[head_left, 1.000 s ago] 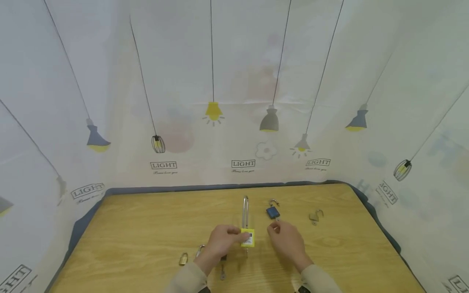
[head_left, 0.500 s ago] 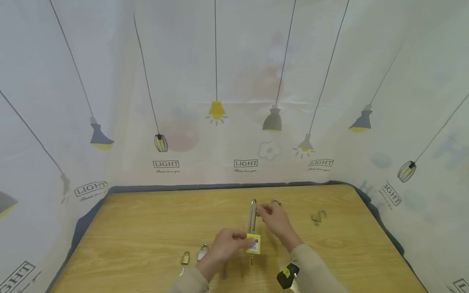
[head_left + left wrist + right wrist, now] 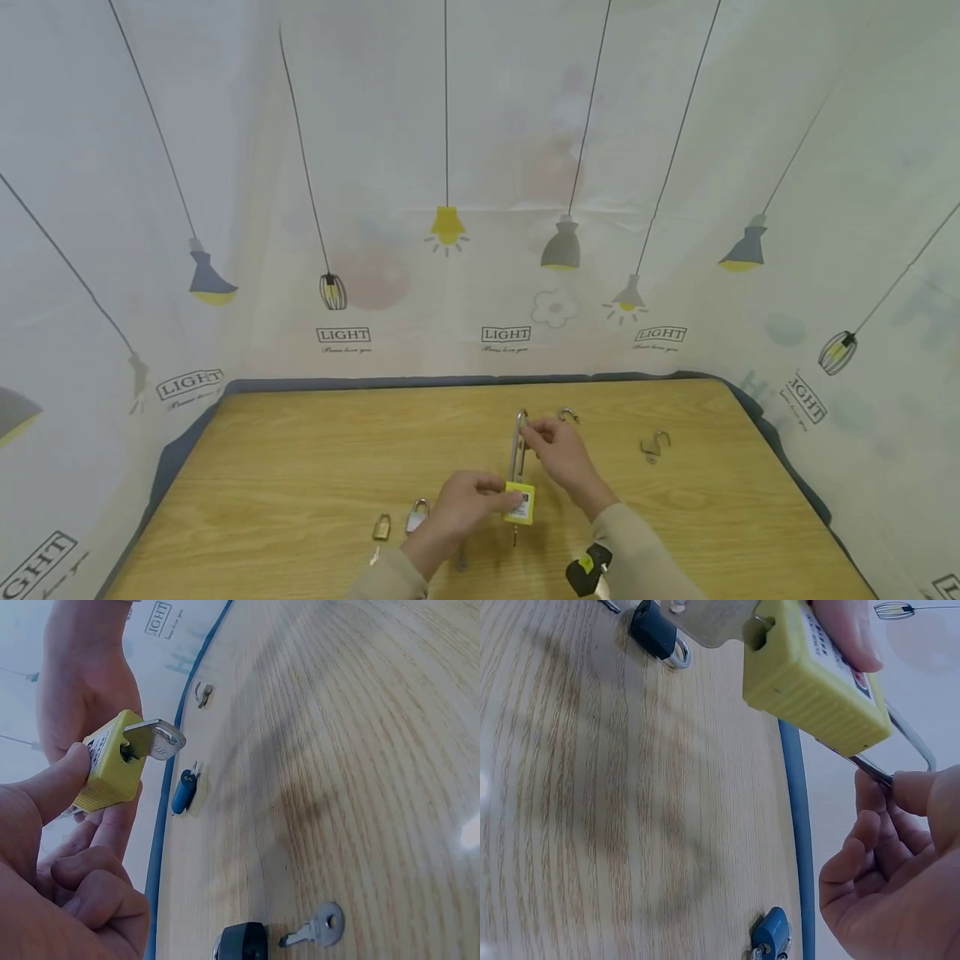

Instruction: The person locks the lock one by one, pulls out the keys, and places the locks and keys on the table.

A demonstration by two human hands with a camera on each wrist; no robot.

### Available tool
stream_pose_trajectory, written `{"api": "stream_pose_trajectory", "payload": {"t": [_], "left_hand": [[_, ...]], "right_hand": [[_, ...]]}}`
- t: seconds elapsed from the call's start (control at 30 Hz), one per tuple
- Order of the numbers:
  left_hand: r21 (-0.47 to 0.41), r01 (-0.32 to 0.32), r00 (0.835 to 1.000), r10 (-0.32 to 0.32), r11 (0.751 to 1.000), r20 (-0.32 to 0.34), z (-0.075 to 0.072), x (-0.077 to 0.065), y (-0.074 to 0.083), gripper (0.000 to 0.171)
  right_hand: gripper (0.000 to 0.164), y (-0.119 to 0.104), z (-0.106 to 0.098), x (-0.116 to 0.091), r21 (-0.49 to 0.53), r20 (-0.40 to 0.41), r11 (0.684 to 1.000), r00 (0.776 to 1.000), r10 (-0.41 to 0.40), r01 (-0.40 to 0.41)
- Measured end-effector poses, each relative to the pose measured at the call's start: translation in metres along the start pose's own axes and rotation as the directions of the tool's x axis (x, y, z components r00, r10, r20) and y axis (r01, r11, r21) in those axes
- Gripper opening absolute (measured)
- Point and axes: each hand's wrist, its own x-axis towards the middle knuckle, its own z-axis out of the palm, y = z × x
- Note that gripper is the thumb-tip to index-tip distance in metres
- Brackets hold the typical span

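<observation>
Upright above the table is a yellow padlock (image 3: 520, 503) with a long steel shackle. My left hand (image 3: 463, 505) holds its body, thumb across the white label. Between thumb and fingertips, my right hand (image 3: 564, 457) pinches one leg of the shackle (image 3: 910, 736) near its upper part. A silver key (image 3: 160, 739) sticks out of the keyhole at the bottom of the body. Just behind the right hand lies a blue padlock (image 3: 773, 931), mostly hidden in the head view. Whether the shackle's free end sits in the body cannot be made out.
A small brass padlock (image 3: 382, 527) and a silver one (image 3: 417, 517) lie left of my left forearm. Beside a black padlock (image 3: 244, 942) is a key (image 3: 328, 924). One open padlock (image 3: 651, 447) lies at the right. A patterned sheet (image 3: 450, 333) borders the table.
My right hand has gone from beside the blue padlock, up and left, to the yellow padlock's shackle, which it now pinches. My left hand keeps its grip on the body.
</observation>
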Motion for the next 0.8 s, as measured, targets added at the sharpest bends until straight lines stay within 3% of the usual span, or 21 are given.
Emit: {"api": "stream_pose_trajectory", "payload": {"t": [0.33,0.8], "left_hand": [[0.017,0.005,0.999,-0.004,1.0,-0.035,0.0007,-0.0005,-0.0037,0.051],[0.017,0.017,0.999,-0.016,1.0,-0.052,0.0021,0.0,-0.0049,0.045]], "right_hand": [[0.032,-0.0026,-0.0082,-0.0046,-0.059,-0.014,0.998,1.0,-0.007,0.006],[0.02,-0.0056,-0.0102,-0.0069,-0.054,-0.012,0.998,0.999,-0.044,0.043]]}}
